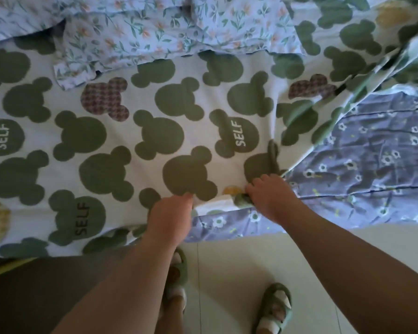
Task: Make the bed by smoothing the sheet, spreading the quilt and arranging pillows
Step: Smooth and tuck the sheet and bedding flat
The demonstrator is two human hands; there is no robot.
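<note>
A white quilt [121,131] with dark green mouse-head shapes covers most of the bed. Its right part is folded back and bunched, baring the purple flowered sheet [362,165]. My right hand [269,196] grips the quilt's corner edge at the bed's near side, fingers curled round a fold. My left hand [170,216] presses down on the quilt edge just to the left, fingers pointing away from me; whether they pinch cloth I cannot tell. A floral pillow [169,27] in light blue lies along the far side.
Pale tiled floor [239,261] runs along the bed's near edge. My feet in green slippers [274,307] stand on it close to the bed. A dark strip of floor or bed base [34,280] lies at lower left.
</note>
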